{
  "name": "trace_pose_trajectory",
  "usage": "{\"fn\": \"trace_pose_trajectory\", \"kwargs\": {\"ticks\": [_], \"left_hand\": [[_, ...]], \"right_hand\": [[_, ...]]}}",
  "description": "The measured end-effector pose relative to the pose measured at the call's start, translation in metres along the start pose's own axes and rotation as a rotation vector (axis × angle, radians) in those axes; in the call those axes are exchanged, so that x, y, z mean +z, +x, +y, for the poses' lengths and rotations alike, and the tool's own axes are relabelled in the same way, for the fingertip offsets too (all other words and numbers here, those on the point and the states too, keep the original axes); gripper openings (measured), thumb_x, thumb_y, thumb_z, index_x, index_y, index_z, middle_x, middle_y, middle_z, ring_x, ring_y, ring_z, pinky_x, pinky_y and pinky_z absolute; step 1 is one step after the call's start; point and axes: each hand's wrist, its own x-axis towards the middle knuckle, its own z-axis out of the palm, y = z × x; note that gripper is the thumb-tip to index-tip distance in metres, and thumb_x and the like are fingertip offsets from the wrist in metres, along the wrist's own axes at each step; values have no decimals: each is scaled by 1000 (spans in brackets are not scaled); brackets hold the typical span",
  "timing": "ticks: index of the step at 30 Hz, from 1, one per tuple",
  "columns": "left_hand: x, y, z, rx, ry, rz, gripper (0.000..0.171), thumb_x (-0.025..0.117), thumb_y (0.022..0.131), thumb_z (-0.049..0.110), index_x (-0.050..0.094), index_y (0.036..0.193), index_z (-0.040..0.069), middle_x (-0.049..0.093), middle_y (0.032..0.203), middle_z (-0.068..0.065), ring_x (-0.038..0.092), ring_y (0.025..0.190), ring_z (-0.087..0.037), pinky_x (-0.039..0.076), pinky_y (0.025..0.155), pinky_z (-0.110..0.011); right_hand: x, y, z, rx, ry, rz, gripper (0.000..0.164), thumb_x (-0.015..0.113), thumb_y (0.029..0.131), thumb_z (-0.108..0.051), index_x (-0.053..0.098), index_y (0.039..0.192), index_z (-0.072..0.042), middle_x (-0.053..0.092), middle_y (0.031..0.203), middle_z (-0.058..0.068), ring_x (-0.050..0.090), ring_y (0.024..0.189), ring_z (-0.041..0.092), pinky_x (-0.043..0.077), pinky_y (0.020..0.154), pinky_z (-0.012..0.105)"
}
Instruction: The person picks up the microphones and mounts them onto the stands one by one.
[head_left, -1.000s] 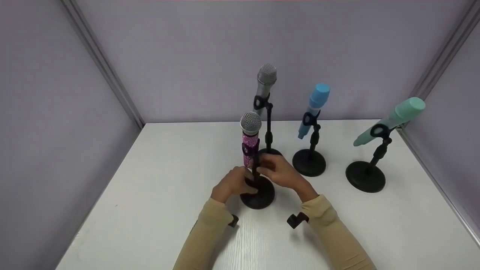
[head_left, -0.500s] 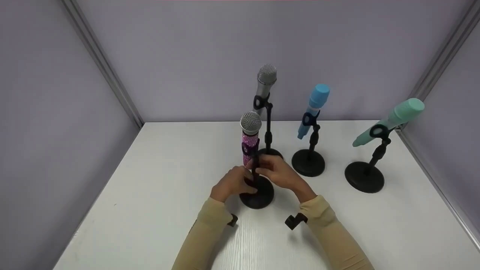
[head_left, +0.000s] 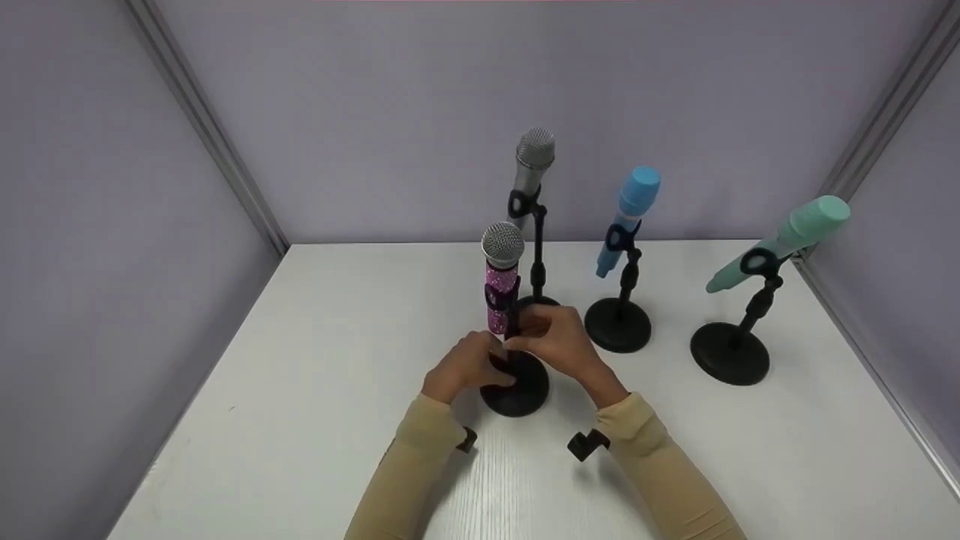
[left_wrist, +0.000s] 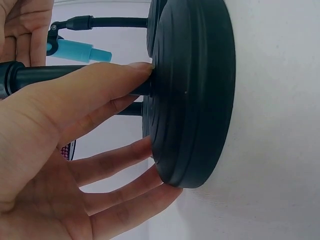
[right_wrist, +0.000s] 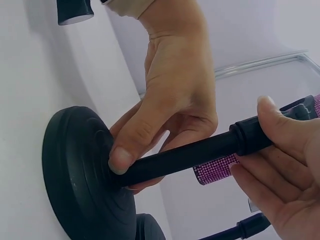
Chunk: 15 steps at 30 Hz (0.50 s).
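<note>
A black microphone stand point(head_left: 517, 399) carries a pink glittery microphone point(head_left: 501, 279) with a silver mesh head, tilted in its clip. Low on this stand, my left hand point(head_left: 466, 366) grips the foot of the pole, its thumb on top of the round base point(left_wrist: 192, 100) and several fingers at the base's edge. Higher up, my right hand point(head_left: 561, 343) pinches the pole around its collar point(right_wrist: 246, 136), thumb on one side and fingers behind. The microphone's lower end point(right_wrist: 215, 170) shows beside the pole in the right wrist view.
Behind stands a silver microphone point(head_left: 535, 154) on its own stand, its base partly hidden by my right hand. To the right are a blue microphone point(head_left: 637, 193) and a mint green microphone point(head_left: 814, 221) on black stands. Walls border the white table point(head_left: 315, 420).
My right hand has shifted slightly at the pole, and its thumb now reaches farther across it. The left hand and the stand have stayed in place.
</note>
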Motion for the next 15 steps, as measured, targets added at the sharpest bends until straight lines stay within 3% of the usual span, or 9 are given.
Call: {"fn": "trace_pose_trajectory", "kwargs": {"ticks": [5, 15], "left_hand": [[0, 1, -1, 11, 5, 2, 21, 90, 78, 16, 80, 91, 3, 76, 91, -5, 55, 76, -12, 54, 75, -32], [0, 1, 1, -18, -9, -7, 26, 90, 78, 16, 81, 97, 1, 76, 91, -4, 53, 74, -11, 50, 68, -26]], "right_hand": [[0, -1, 2, 7, 15, -7, 30, 88, 82, -18, 75, 105, -3, 76, 99, 14, 75, 89, 20, 62, 84, 36], [-2, 0, 0, 31, 29, -50, 33, 86, 83, -11, 71, 109, 2, 74, 105, 21, 74, 99, 34, 60, 91, 48]]}}
